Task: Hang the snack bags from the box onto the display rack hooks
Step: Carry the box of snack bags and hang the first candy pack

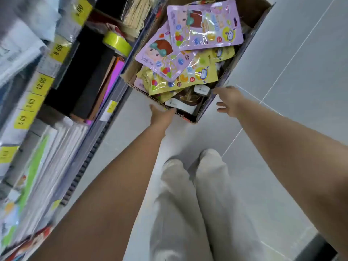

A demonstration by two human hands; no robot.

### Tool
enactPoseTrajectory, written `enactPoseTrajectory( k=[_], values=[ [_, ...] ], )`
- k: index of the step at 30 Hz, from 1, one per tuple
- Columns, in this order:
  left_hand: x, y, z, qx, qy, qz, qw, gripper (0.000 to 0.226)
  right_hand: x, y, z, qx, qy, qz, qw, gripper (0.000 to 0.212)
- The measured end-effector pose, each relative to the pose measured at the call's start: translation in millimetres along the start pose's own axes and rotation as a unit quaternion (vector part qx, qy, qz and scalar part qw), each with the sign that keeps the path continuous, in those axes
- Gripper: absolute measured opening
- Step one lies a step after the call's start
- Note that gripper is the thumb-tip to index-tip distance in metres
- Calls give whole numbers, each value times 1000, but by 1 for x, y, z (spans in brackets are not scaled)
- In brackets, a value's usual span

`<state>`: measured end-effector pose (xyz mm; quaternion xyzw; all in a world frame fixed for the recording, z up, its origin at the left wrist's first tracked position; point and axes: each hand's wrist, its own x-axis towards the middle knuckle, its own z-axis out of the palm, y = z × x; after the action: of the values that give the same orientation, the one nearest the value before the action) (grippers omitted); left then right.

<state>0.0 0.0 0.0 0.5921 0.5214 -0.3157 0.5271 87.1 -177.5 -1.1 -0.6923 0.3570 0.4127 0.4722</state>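
Note:
An open cardboard box [205,108] stands on the floor beside the shelving. Several snack bags lie loose inside: two purple bags [205,25] on top, yellow bags [188,78] under them, and dark packs with white labels [188,102] at the near end. My left hand [162,115] is at the near rim with its fingers curled over the edge. My right hand [228,101] touches the box's right wall near the corner with its fingers spread straight. Neither hand holds a bag. No rack hooks are in view.
Shelves fill the left side, with yellow price tags [42,85], a yellow-green tape roll [116,42] and stacked paper goods [56,147]. Grey floor tiles [282,72] run to the right. My legs in light trousers [188,204] stand just short of the box.

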Motion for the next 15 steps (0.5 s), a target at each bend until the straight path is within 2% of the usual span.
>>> enactPoseTrajectory(
  k=[2,4,7,8,11,15],
  values=[
    [11,4,13,-57,-2,-16,998,97,14,-4,3,-9,-6,-10,1000,57],
    [24,6,23,-115,-5,-37,993,90,25,-6,8,-17,-13,-4,1000,64],
    [36,5,26,-143,6,-59,988,45,37,-5,19,-67,18,-1,998,81],
    [39,2,27,-157,15,-68,985,39,37,-6,22,-96,28,-5,995,84],
    [43,-6,22,-246,32,-60,967,35,39,-3,27,-166,45,-14,985,84],
    [40,-18,16,-291,41,-40,955,39,38,2,32,-138,71,-15,988,71]
  ],
)
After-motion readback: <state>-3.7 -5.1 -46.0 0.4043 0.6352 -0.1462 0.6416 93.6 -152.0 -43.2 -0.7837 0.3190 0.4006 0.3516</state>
